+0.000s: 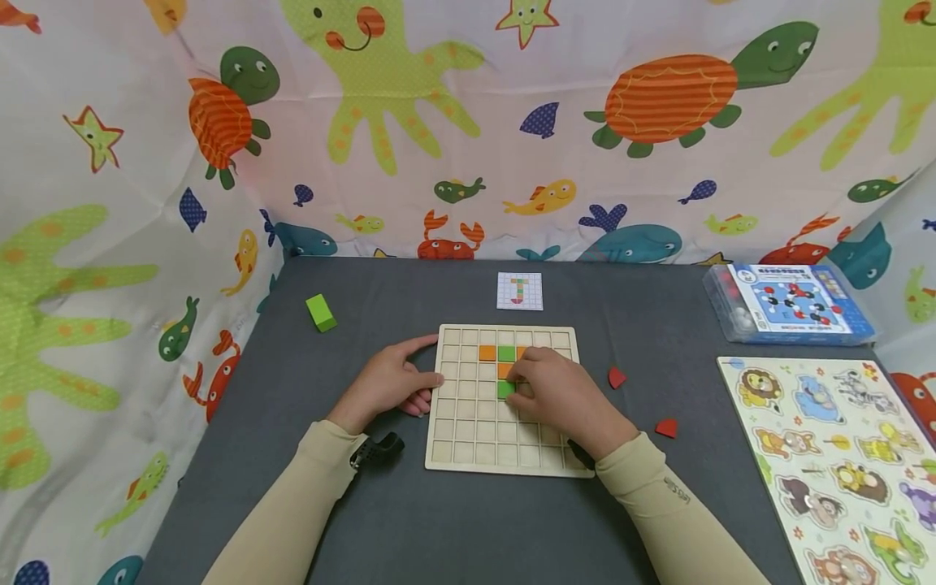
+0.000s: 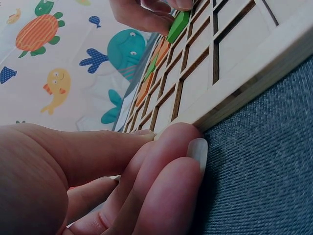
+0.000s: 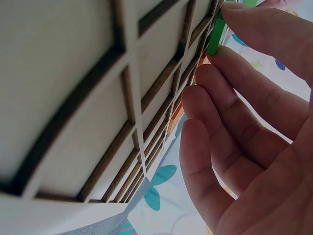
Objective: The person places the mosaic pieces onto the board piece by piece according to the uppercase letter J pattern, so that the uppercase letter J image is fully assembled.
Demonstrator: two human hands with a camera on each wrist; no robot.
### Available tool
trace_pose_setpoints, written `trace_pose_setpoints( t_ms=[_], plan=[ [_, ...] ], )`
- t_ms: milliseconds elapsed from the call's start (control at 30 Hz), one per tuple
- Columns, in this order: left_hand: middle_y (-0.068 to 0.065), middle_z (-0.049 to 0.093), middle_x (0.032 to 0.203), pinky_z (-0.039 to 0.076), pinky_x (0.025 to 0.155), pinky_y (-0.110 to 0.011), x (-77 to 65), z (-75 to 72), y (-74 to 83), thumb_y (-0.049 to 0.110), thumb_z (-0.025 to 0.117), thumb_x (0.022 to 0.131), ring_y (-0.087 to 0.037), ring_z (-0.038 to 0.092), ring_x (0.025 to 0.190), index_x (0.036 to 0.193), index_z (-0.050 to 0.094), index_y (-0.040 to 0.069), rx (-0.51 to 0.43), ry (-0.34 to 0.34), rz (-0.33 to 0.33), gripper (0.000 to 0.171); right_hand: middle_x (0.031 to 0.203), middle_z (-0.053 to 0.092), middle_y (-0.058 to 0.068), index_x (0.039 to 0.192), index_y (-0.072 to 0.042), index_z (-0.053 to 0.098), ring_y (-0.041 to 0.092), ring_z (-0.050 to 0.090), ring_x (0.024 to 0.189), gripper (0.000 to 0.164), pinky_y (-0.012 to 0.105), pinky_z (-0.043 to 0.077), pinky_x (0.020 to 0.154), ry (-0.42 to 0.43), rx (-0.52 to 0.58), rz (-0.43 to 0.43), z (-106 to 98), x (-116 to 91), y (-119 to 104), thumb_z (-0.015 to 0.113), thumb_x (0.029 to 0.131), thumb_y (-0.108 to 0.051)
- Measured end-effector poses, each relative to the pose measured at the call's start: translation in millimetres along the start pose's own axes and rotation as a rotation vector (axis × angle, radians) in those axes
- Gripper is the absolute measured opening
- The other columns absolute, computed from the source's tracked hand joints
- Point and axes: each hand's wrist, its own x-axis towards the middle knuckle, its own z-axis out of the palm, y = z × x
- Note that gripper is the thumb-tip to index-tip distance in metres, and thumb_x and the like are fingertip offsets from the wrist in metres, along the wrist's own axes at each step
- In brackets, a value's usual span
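Observation:
A wooden grid board [image 1: 452, 452] lies on the table. My left hand [image 1: 391, 378] is at its left side, index finger extended to the edge and thumb touching the rim; the other fingers curl beneath, beside the edge [image 2: 171, 196]. My right hand [image 1: 559, 394] is over the board, pinching a green square tile [image 3: 216, 36] between thumb and index finger. That green tile is tilted at the grid in the left wrist view [image 2: 179, 25]. Above it are an orange tile [image 1: 504, 370], a green tile [image 1: 506, 353] and another orange tile [image 1: 487, 353]. My right hand partly covers a further orange tile [image 1: 521, 352].
A pattern card [image 1: 520, 291] lies behind the board. Green blocks [image 1: 320, 313] are at the left. Two red pieces, one nearer the back [image 1: 617, 378] and one nearer the front [image 1: 666, 427], lie right. A plastic box [image 1: 790, 305] and an animal puzzle board [image 1: 834, 463] occupy the far right.

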Motion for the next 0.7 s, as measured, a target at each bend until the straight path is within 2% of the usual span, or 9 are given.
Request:
trace_pose_setpoints(
  t_ms=[500,700],
  plan=[
    [-0.015,0.071,0.072,0.062,0.055,-0.040,-0.3,-0.6,-0.1,0.023,0.082,0.086,-0.026,0.072,0.058,0.151,0.044,0.036,-0.004,0.000,-0.005,0.076,0.091,0.064,-0.004,0.096,-0.017,0.078,0.010,0.056,0.081,0.018,0.030,0.055,0.072,0.009,-0.022,-0.006,0.8,-0.6,-1.4,0.083,0.082,-0.026],
    [-0.015,0.071,0.072,0.062,0.055,-0.040,-0.6,-0.8,1.1,0.023,0.082,0.086,-0.026,0.072,0.058,0.151,0.044,0.036,-0.010,-0.005,-0.003,0.076,0.093,0.065,-0.004,0.096,-0.017,0.078,0.011,0.058,0.085,0.018,0.031,0.056,0.076,0.004,-0.037,-0.012,0.6,0.2,-1.4,0.083,0.082,-0.027]
  ],
)
